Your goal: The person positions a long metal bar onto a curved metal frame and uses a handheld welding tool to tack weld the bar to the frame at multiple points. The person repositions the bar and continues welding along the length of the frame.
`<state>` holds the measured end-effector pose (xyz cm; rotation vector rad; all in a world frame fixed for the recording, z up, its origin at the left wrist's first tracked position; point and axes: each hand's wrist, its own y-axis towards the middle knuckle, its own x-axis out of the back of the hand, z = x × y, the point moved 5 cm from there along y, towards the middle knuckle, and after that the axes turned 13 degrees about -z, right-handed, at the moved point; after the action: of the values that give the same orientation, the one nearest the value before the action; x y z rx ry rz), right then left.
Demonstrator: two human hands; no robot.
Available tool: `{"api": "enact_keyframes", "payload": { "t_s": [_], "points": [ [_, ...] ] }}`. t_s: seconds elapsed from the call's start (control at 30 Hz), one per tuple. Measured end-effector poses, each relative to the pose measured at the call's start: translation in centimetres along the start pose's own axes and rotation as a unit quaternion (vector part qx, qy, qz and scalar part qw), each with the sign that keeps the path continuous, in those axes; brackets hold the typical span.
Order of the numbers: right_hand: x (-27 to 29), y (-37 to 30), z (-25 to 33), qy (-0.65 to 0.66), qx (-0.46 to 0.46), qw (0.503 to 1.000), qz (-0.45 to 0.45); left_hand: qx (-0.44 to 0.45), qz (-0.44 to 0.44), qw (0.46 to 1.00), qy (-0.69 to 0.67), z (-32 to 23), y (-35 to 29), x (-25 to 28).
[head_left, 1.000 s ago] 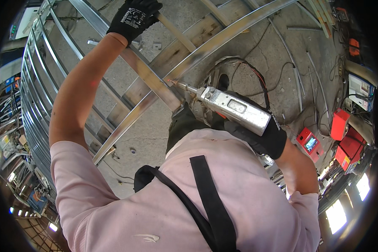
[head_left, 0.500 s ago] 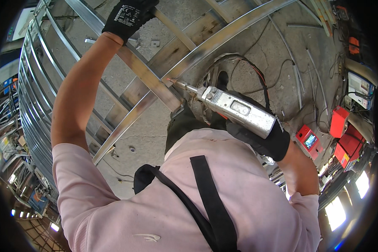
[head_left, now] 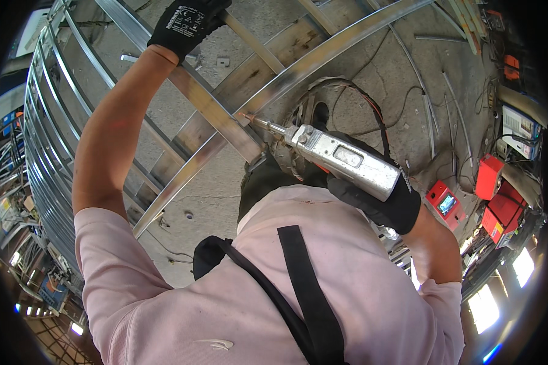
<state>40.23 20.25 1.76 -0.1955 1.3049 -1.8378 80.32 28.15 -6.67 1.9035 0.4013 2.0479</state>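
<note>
In my right hand [head_left: 383, 201], gloved in black, is a silver handheld welding gun [head_left: 344, 157], my fingers closed round its body. Its narrow nozzle points left, with the tip at or very near a joint where steel bars cross. My left hand [head_left: 186, 24], also in a black glove, is closed on a steel bar [head_left: 207, 106] near the top edge; part of its grip is hidden. That bar belongs to a metal frame, where a long curved rail [head_left: 323, 58] meets it beside the nozzle. Whether the tip touches metal I cannot tell.
Curved silver rails [head_left: 58, 146] stand close together on the left. A black cable [head_left: 380, 112] loops behind the gun. Thin metal rods [head_left: 429, 115] lie on the concrete floor at right, near a red box with a lit screen [head_left: 447, 204] and other red cases [head_left: 504, 210].
</note>
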Motion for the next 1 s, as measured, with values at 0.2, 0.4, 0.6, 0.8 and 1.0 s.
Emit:
{"api": "enact_keyframes", "payload": {
  "t_s": [0.2, 0.4, 0.6, 0.8, 1.0],
  "points": [
    [0.36, 0.02, -0.16, 0.047, -0.034, 0.998, 0.0, -0.002, 0.007, 1.0, 0.003, -0.23, 0.31, 0.06],
    [0.1, 0.34, 0.32, -0.111, 0.12, 0.986, 0.029, -0.009, 0.006, 1.0, 0.001, -0.32, 0.58, 0.28],
    [0.75, -0.35, -0.33, -0.075, -0.022, 0.997, -0.018, -0.008, 0.004, 1.0, -0.005, -0.18, 0.7, 0.11],
    [0.37, -0.35, -0.12, -0.053, 0.019, 0.998, -0.01, -0.013, -0.011, 1.0, -0.013, -0.17, 0.62, 0.28],
    [0.56, -0.34, -0.34, -0.02, -0.014, 0.999, -0.021, -0.007, -0.015, 1.0, -0.027, -0.15, 0.76, 0.45]
  ]
}}
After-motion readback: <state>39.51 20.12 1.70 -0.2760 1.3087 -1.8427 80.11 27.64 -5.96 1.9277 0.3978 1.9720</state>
